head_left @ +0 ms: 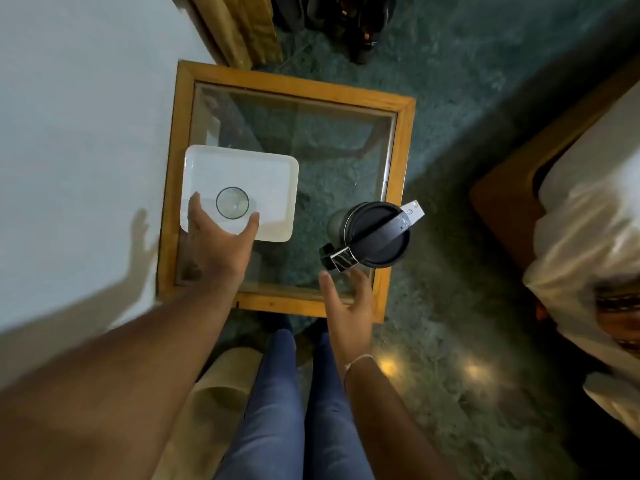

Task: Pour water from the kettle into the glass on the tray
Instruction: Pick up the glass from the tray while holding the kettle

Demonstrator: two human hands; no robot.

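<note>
A clear glass point(232, 202) stands upright on a white tray point(273, 174) at the left side of a glass-topped table. My left hand point(218, 244) is open just in front of the glass, thumb and fingers spread on either side of it, not touching it. A steel kettle with a black lid point(375, 235) stands at the table's right side, its black handle point(337, 259) pointing toward me. My right hand point(348, 306) is open, fingers apart, a little short of the handle.
The table has a wooden frame point(294, 86) and stands against a pale wall point(86, 133) on the left. A bed with white bedding point(585, 237) lies to the right. Dark shoes point(360, 29) sit on the green floor beyond the table. My legs are below.
</note>
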